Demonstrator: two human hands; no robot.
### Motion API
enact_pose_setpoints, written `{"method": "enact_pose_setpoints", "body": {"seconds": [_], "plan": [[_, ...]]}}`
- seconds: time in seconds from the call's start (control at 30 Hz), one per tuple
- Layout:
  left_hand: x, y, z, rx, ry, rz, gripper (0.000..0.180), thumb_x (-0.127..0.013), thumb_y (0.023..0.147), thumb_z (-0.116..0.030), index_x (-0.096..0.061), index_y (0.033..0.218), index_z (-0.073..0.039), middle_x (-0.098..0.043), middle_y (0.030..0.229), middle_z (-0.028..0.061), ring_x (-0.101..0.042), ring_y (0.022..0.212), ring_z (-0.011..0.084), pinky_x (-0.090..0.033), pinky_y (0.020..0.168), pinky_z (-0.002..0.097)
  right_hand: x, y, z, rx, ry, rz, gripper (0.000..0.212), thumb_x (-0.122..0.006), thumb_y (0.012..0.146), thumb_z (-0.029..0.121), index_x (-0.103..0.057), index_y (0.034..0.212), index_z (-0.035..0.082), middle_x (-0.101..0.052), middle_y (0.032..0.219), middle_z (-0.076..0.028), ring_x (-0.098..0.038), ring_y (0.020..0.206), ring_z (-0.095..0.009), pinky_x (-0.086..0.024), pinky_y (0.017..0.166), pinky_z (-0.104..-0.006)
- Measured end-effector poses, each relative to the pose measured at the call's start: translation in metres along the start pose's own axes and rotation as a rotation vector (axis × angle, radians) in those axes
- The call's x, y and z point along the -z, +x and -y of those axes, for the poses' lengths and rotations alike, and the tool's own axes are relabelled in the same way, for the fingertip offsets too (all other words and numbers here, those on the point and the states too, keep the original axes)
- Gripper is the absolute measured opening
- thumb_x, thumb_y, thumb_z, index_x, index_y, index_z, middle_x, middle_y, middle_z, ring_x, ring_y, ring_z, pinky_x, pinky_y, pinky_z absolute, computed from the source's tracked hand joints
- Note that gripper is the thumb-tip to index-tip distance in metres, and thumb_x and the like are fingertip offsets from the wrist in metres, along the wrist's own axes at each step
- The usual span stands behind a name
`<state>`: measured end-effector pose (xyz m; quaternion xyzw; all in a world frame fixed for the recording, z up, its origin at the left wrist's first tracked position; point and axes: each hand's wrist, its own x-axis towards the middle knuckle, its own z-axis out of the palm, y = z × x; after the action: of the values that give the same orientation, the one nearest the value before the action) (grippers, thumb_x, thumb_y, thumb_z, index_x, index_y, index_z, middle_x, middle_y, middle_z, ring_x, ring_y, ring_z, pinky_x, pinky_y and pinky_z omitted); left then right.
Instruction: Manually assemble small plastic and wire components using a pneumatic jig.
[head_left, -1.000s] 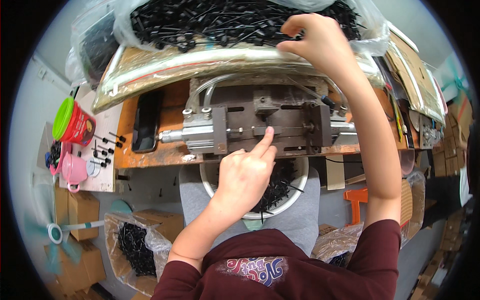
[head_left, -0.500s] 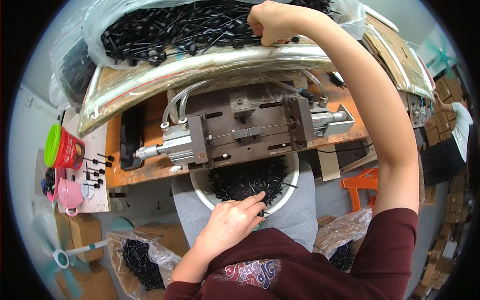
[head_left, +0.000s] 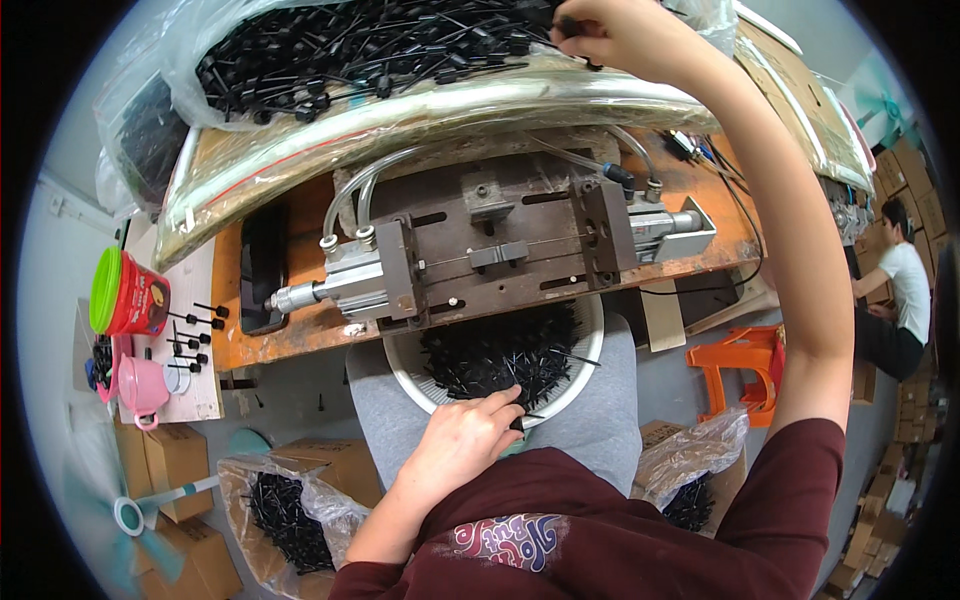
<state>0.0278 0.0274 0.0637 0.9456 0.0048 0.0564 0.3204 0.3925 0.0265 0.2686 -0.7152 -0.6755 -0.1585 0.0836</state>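
Note:
At the top, my right hand (head_left: 615, 42) is closed, with a small black plastic part (head_left: 568, 27) pinched between thumb and fingertips. It is over the right end of a pile of black stemmed parts (head_left: 370, 55) in clear plastic on a raised shelf. My left hand (head_left: 468, 437) is at the near rim of a white basket (head_left: 407, 385) on my lap, its fingers curled around a black part (head_left: 516, 424) that is mostly hidden. Many thin black pieces (head_left: 500, 350) fill the basket. Between my hands is a metal clamping fixture (head_left: 450, 270), with a small dark block at its centre.
An orange-topped bench (head_left: 235, 350) carries the fixture, air hoses (head_left: 345, 190) and a black phone (head_left: 262, 270). Left are a red-green bucket (head_left: 130, 295), a pink cup (head_left: 142, 388) and several loose black parts. An orange stool (head_left: 735, 365) and another person (head_left: 905, 290) are at right.
My right hand has moved right and slightly up from the pile's front edge, now with a black part showing in its fingers. My left hand has barely moved. The other person now shows more fully.

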Motion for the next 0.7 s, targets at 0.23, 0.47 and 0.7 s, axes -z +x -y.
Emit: {"method": "enact_pose_setpoints", "body": {"seconds": [0.23, 0.47, 0.7], "plan": [[0.046, 0.033, -0.016, -0.086, -0.317, -0.601, 0.046, -0.082, 0.072, -0.001, -0.067, 0.115, 0.002, -0.068, 0.117, 0.0167, -0.071, 0.087, 0.0196, -0.060, 0.072, 0.0293, -0.025, -0.054, 0.064, 0.288, -0.161, -0.562, 0.037, -0.061, 0.076, -0.008, -0.067, 0.111, 0.001, -0.068, 0.106, -0.014, -0.069, 0.089, -0.029, -0.057, 0.074, -0.0370], [0.077, 0.043, -0.029, -0.095, -0.522, -0.592, 0.038, -0.080, 0.070, 0.008, -0.071, 0.107, 0.003, -0.068, 0.100, 0.0149, -0.069, 0.084, 0.0179, -0.059, 0.071, 0.0276, -0.058, -0.104, 0.146, 0.434, -0.211, -0.554, 0.033, -0.062, 0.070, 0.013, -0.070, 0.095, -0.007, -0.065, 0.096, -0.015, -0.064, 0.078, -0.021, -0.057, 0.073, -0.0322], [0.062, 0.044, -0.023, -0.096, -0.063, -0.634, 0.030, -0.080, 0.068, 0.003, -0.071, 0.096, 0.001, -0.069, 0.107, 0.0133, -0.069, 0.087, 0.0241, -0.056, 0.075, 0.0325, -0.058, -0.128, 0.127, 0.100, 0.070, -0.625, 0.033, -0.065, 0.075, -0.008, -0.071, 0.108, -0.006, -0.069, 0.104, -0.018, -0.069, 0.091, -0.026, -0.057, 0.077, -0.0341]]}}
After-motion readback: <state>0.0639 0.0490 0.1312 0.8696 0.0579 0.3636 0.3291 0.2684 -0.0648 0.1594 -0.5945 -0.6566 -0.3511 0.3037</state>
